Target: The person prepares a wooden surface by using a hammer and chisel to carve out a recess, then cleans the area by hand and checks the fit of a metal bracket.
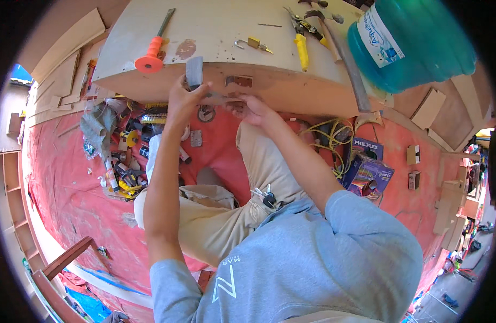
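Observation:
My left hand (186, 99) is closed around a flat grey rectangular piece (194, 71), which stands upright against the front edge of a pale wooden board (291, 96). To its right, my right hand (252, 109) is just below that edge with its fingers pinched together; what they hold is too small to name. A thin grey strip shows between the two hands. Just above the right fingers, a dark rectangular recess (238, 81) is cut into the board's edge. A chisel with an orange hand guard (149, 62) lies on top, left of the grey piece.
On the board lie a brass padlock (253, 42), yellow-handled pliers (301, 48) and a hammer (347, 59). A teal water jug (420, 48) is at the right. Tools crowd the red floor sheet (70, 167) at left; a yellow cord (336, 140) and purple box (369, 172) sit right.

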Demonstrator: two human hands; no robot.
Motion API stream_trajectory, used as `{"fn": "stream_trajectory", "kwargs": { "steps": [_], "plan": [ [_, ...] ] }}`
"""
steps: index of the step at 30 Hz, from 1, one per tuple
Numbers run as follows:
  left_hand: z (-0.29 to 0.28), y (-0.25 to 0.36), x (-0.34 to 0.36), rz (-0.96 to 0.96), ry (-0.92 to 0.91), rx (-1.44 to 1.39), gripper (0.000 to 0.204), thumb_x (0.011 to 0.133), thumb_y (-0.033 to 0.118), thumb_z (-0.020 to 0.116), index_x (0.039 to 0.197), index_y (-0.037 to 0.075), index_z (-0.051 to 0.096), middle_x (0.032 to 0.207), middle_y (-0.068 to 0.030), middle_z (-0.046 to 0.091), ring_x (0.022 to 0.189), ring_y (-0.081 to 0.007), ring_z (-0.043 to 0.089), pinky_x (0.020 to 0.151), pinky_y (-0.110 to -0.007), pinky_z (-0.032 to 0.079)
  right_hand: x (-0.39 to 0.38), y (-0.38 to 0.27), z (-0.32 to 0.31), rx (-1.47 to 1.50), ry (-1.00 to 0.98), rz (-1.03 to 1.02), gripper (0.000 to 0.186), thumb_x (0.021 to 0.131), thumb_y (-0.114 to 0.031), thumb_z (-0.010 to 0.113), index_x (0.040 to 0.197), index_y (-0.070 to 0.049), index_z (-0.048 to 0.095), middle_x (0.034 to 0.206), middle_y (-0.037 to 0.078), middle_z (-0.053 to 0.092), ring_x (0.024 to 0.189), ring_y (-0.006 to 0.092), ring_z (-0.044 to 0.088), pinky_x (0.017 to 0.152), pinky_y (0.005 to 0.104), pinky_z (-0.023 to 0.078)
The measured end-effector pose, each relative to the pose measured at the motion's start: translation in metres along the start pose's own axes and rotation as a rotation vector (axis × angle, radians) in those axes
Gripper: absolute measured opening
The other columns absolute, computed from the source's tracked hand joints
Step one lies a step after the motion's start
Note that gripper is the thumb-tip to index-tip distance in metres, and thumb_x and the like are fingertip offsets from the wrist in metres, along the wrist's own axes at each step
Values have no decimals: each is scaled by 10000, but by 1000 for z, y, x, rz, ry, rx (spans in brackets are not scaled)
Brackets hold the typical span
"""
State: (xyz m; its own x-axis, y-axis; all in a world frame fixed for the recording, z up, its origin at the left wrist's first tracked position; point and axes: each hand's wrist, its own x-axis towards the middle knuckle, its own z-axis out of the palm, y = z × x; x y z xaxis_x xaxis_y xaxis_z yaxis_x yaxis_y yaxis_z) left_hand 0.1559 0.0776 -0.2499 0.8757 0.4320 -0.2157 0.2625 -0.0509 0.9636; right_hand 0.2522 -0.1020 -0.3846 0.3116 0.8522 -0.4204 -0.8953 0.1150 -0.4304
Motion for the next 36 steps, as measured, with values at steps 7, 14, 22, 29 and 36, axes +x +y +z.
{"fn": "stream_trajectory", "kwargs": {
  "steps": [7,14,22,29,36],
  "plan": [
    [31,-9,16,414,206,315,590,706,306,868,1015,-54,517,852,-73,613,662,-123,530,557,-288,465,-11,16,17,-1351,469,-799,363,878,-235,627,1157,-8,581,899,131,693,789,250,689,696,379,539],
    [56,2,31,430,189,459,730,651,362,890,1067,-80,484,890,-193,642,779,-269,620,690,-385,506,-2,-14,19,-1752,683,-910,277,888,-276,588,1083,-88,649,893,167,696,817,357,672,732,456,535],
    [49,-15,43,456,257,545,716,680,435,843,1055,-77,512,910,-280,643,879,-435,627,760,-464,501,-5,-20,39,-1899,666,-576,269,871,-274,558,1051,-123,688,944,152,696,859,344,667,757,455,540],
    [43,13,-2,463,302,638,606,724,432,784,1021,-46,559,916,-280,655,885,-444,636,746,-476,503,-30,-29,36,-1784,288,-579,239,845,-229,636,1036,-86,646,991,152,663,915,311,648,782,432,524],
    [-19,44,-22,-75,-100,41,502,861,253,681,1216,-64,524,1101,-132,608,910,-229,647,820,-336,540,-90,-12,54,-1531,249,-698,400,832,-129,714,1168,-47,512,1036,108,620,862,207,644,762,352,516]
  ]
}}
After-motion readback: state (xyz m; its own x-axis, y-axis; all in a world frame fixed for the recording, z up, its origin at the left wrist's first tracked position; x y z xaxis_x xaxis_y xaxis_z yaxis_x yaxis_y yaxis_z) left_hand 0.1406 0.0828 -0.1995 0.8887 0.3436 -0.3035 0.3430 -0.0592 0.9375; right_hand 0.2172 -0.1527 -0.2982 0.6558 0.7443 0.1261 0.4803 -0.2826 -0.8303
